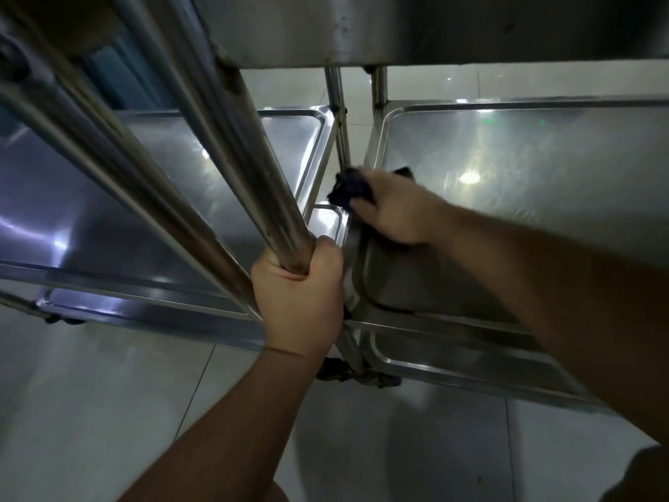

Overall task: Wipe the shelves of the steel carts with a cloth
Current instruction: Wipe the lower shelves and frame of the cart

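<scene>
1. My left hand (298,298), low in the middle, has its fingers wrapped tight around a steel cart pole (231,164).
2. Higher, right of middle, my right hand (394,208) squeezes the dark cloth (349,188) at the shelf (525,168) corner.
3. I think the cloth could snag on the rim and slip out.

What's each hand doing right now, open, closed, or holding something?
Left hand: closed in a grip around the cart's upright steel post.
Right hand: holding the dark cloth at the shelf edge.
</scene>
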Motion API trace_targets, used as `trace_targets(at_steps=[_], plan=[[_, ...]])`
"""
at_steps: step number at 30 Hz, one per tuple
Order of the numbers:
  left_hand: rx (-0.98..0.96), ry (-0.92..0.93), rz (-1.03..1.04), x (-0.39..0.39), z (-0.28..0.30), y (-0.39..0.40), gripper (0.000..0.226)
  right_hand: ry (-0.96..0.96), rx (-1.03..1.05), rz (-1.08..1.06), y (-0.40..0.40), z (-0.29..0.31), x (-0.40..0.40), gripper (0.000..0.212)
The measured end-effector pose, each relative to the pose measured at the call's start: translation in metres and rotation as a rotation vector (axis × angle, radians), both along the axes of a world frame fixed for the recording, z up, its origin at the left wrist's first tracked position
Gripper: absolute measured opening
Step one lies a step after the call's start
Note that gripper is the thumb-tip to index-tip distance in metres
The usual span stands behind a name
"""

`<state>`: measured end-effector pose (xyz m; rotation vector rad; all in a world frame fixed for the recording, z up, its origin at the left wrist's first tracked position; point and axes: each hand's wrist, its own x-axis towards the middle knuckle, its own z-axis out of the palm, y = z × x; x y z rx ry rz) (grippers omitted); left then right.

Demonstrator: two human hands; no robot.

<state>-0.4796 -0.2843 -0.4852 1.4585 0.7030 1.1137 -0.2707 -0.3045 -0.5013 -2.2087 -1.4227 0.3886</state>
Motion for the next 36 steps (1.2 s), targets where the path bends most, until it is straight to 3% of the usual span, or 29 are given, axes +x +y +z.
trace_targets(at_steps=[5, 11, 17, 23, 31, 34, 36], plan=[[0.029, -0.026, 0.000, 0.004, 0.003, 0.000, 0.041, -0.041, -0.103, -0.231, 0.055, 0.000, 0.064, 0.057], [0.017, -0.032, 0.003, 0.005, -0.002, 0.005, 0.044, -0.063, -0.082, -0.268, 0.066, -0.007, 0.059, 0.055], [-0.009, 0.015, 0.047, 0.001, -0.005, 0.004, 0.048, 0.001, 0.002, -0.103, 0.000, -0.017, -0.024, 0.053], [-0.031, 0.056, 0.026, 0.002, 0.001, 0.000, 0.033, -0.101, -0.123, -0.010, -0.060, -0.025, -0.096, 0.067], [-0.012, 0.198, 0.067, -0.012, 0.001, -0.003, 0.047, -0.249, -0.149, -0.172, -0.127, -0.023, -0.107, 0.071], [-0.029, 0.272, -0.017, -0.026, -0.008, -0.003, 0.016, -0.252, -0.177, -0.250, -0.159, -0.024, -0.097, 0.072], [0.090, 0.371, -0.058, -0.042, -0.021, -0.012, 0.013, -0.257, -0.191, -0.280, -0.180, -0.024, -0.090, 0.072]])
